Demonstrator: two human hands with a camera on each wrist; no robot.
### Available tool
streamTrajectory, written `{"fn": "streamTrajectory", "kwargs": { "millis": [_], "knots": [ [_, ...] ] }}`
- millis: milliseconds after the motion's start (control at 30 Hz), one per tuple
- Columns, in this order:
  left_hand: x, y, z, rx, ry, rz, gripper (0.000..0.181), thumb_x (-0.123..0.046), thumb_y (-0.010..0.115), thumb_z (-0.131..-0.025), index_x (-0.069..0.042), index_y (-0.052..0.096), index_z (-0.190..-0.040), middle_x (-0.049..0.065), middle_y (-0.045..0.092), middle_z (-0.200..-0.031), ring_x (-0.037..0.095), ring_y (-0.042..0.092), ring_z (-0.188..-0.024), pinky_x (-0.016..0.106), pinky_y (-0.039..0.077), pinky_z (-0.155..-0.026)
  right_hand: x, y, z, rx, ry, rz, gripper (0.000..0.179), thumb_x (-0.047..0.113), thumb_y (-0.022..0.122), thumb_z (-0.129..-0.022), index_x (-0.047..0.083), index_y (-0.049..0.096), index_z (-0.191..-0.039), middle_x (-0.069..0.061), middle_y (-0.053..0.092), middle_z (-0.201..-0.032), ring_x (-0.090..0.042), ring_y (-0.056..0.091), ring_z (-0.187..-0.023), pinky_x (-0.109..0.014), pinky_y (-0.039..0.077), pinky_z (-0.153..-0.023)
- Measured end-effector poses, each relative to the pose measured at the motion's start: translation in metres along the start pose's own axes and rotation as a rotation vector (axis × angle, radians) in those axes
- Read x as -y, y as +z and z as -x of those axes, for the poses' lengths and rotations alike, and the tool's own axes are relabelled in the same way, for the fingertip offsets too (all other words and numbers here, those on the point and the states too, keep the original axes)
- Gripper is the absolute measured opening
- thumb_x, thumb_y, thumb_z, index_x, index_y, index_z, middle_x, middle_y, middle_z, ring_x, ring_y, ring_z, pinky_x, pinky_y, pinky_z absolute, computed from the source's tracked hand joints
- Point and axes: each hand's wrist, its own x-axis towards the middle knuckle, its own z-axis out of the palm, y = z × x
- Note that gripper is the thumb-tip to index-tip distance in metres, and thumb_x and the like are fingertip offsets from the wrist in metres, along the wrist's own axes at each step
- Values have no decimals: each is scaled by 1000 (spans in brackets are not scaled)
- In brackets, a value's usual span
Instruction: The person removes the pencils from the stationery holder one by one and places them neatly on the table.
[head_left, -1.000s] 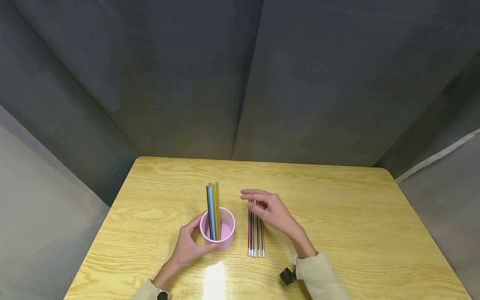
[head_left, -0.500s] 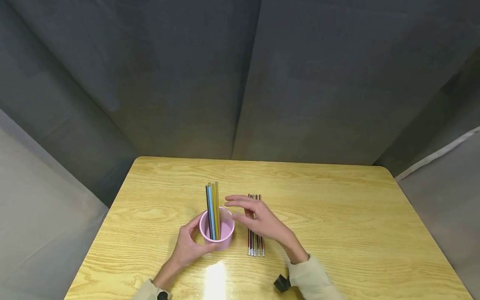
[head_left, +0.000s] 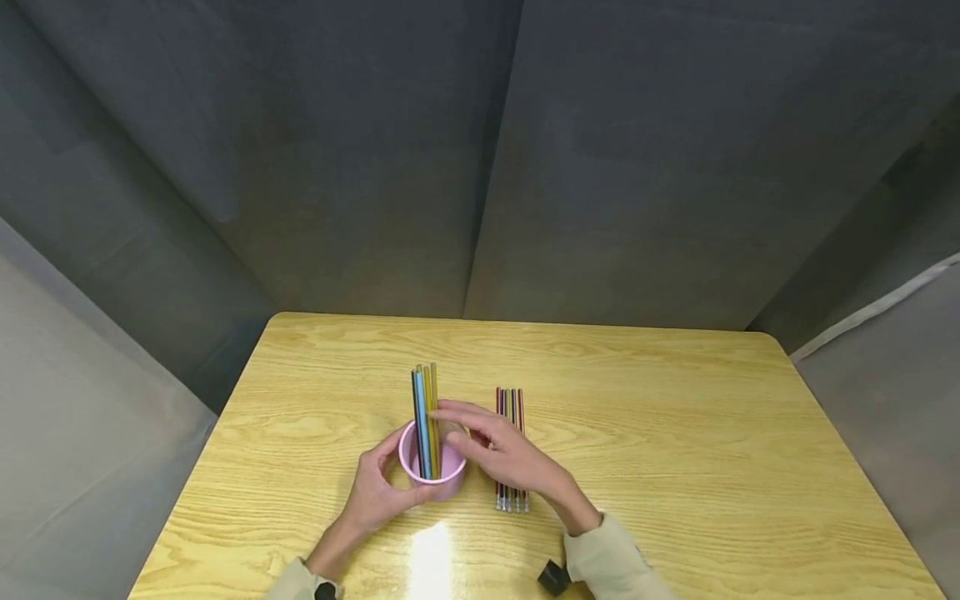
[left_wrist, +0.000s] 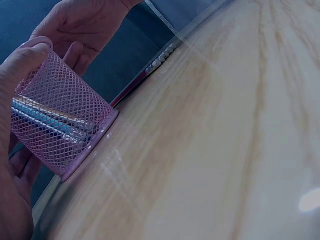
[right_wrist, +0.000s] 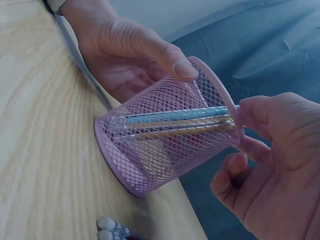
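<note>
A pink mesh pencil cup (head_left: 454, 486) stands on the table in the head view. Several pencils (head_left: 424, 425), blue, dark and yellowish, lean upright inside it. My left hand (head_left: 377, 493) grips the cup from the left, thumb in front and fingers round the far side; the left wrist view shows the same cup (left_wrist: 75, 100) close up. My right hand (head_left: 498, 447) reaches over the cup's right rim, its fingertips at the pencils and its thumb apart from the forefinger. In the right wrist view, fingers of the right hand (right_wrist: 280, 155) are by the rim, beside the blue pencil (right_wrist: 175, 115).
A row of several striped pencils (head_left: 512, 498) lies on the table (head_left: 675, 433) just right of the cup, partly under my right hand. A black block (head_left: 554, 577) is by the right sleeve. Grey curtains (head_left: 360, 167) hang behind the table.
My right hand has moved left from above the row of striped pencils to the pencils in the cup. The left hand and the cup have stayed in place.
</note>
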Motion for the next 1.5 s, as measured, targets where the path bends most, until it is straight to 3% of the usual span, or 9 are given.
{"fn": "streamTrajectory", "kwargs": {
  "millis": [33,133,433,600,867,1000,1100,1300,1500],
  "knots": [
    [0,0,0,-1,-2,1,90,1,92,-70,-4,52,-151,18,62,-145,22,61,-132,30,44,-117,0,1,0,8,3,-6,41,23,52,-111,25,56,-151,1,43,-164,-25,48,-143,-52,47,-114],
    [1,0,0,1,-1,-7,90,0,92,-71,-5,52,-151,17,63,-145,22,61,-132,30,44,-117,1,2,0,23,9,-20,42,23,51,-111,25,54,-153,2,41,-165,-26,36,-153,-59,34,-122],
    [1,0,0,7,10,-27,91,-1,93,-71,-6,52,-151,16,63,-145,22,60,-133,29,42,-119,2,1,1,11,11,11,44,24,51,-111,26,52,-155,4,43,-164,-24,38,-152,-57,37,-122],
    [0,0,0,6,5,-26,90,-1,93,-71,-6,52,-151,16,62,-145,23,59,-134,29,40,-120,0,0,0,-6,-19,31,43,24,53,-110,24,53,-154,3,47,-162,-23,42,-149,-54,43,-118],
    [0,0,0,1,2,-27,91,-1,93,-69,-5,53,-151,17,62,-145,23,61,-132,30,41,-119,2,-2,-1,-53,-59,46,41,17,57,-108,19,58,-149,1,55,-155,-23,48,-145,-53,42,-119],
    [-1,0,0,-2,-4,-25,91,-1,94,-69,-5,53,-150,17,63,-144,23,62,-131,31,43,-118,4,-2,-2,-129,-73,60,35,16,59,-107,15,65,-141,1,64,-144,-19,65,-113,-37,58,-94],
    [-1,0,0,-3,-7,-25,91,-2,94,-69,-5,53,-150,16,64,-143,23,62,-130,31,43,-118,4,-2,-2,-204,-103,71,29,15,62,-105,12,70,-133,-1,70,-133,-17,63,-88,-30,56,-73],
    [0,0,-1,0,-5,-25,91,-3,94,-69,-6,53,-150,16,64,-143,24,63,-129,32,43,-118,4,-5,-2,-270,-168,73,22,10,66,-102,7,75,-122,-8,75,-118,-14,52,-69,-25,49,-58],
    [0,0,-1,-2,3,-25,91,-2,94,-69,-5,53,-150,17,64,-143,24,63,-129,32,44,-117,6,-7,-1,-287,-178,72,21,9,69,-100,6,75,-119,-7,76,-115,-14,53,-67,-22,48,-56]
  ]
}}
